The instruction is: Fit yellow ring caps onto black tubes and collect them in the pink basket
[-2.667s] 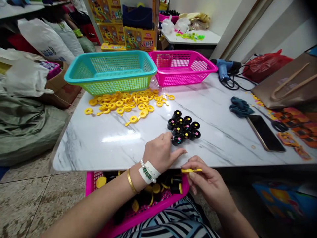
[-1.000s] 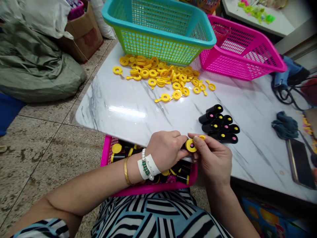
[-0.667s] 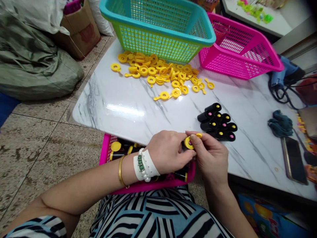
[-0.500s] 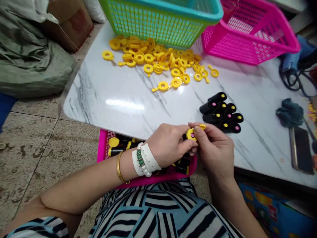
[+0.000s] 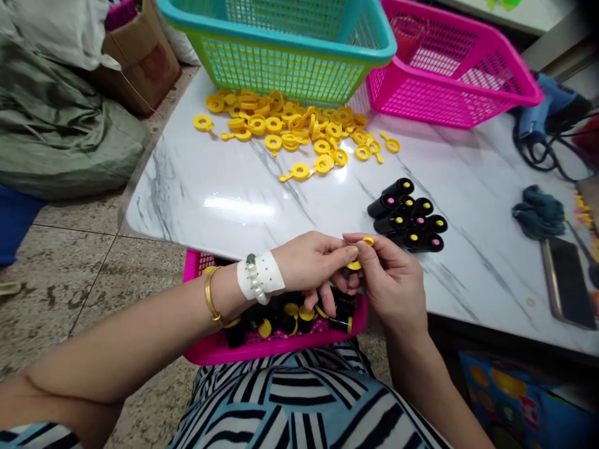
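Observation:
My left hand [image 5: 314,260] and my right hand [image 5: 395,284] meet above the front edge of the table. Between them is a yellow ring cap [image 5: 354,265], mostly covered by my fingers. My right thumb and fingers pinch it, and its small tab sticks up. My left thumb and forefinger press at the cap, while the other left fingers hang loosely below. Whatever lies under the cap is hidden. To the right stands a cluster of black tubes [image 5: 406,215] with yellow or pink tips. Below my hands, a pink basket [image 5: 276,344] holds black tubes with yellow caps.
A pile of yellow ring caps [image 5: 281,125] lies on the marbled table [image 5: 187,181]. Behind it stand a green-blue basket [image 5: 281,68] and a pink basket [image 5: 449,93]. At the right are a phone [image 5: 568,282], a dark cloth [image 5: 539,212] and a blue tool [image 5: 545,109].
My left thumb and forefinger have moved over the cap, covering the pink tip seen in it before. The lower left fingers have spread apart. The view has shifted slightly.

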The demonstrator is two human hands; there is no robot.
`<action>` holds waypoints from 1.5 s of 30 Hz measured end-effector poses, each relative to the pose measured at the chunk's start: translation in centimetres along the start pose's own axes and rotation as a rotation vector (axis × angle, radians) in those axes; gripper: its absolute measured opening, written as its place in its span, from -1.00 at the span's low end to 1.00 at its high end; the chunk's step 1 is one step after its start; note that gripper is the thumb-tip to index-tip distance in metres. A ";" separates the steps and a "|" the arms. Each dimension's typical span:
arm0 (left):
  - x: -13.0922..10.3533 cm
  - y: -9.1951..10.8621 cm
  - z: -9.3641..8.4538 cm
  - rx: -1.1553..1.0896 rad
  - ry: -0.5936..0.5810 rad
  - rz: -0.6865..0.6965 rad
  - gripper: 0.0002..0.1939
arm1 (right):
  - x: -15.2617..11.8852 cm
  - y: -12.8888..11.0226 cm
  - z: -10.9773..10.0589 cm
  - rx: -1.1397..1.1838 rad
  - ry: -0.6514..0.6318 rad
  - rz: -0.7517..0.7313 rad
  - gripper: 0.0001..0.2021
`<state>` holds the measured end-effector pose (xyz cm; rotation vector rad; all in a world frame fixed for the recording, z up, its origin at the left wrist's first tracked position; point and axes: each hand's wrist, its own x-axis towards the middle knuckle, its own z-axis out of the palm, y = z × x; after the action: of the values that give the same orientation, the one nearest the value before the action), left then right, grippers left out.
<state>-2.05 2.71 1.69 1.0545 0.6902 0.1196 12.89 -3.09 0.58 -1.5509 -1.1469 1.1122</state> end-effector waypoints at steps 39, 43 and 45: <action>-3.7 -6.4 3.1 1.332 0.276 0.514 -0.59 | -5.9 7.0 -1.5 -0.274 -0.399 -0.217 -0.61; -3.3 -2.4 -1.2 1.305 0.702 0.546 -0.58 | -5.9 7.4 -1.2 -0.221 -0.238 -0.227 -0.55; -2.4 0.0 -4.3 1.419 1.000 0.394 -0.60 | -5.8 6.5 -1.1 -0.204 -0.181 -0.285 -0.62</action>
<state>-6.45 4.98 1.47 2.5577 1.5353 0.5758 14.11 -10.06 -4.61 -1.4013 -1.5911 0.9807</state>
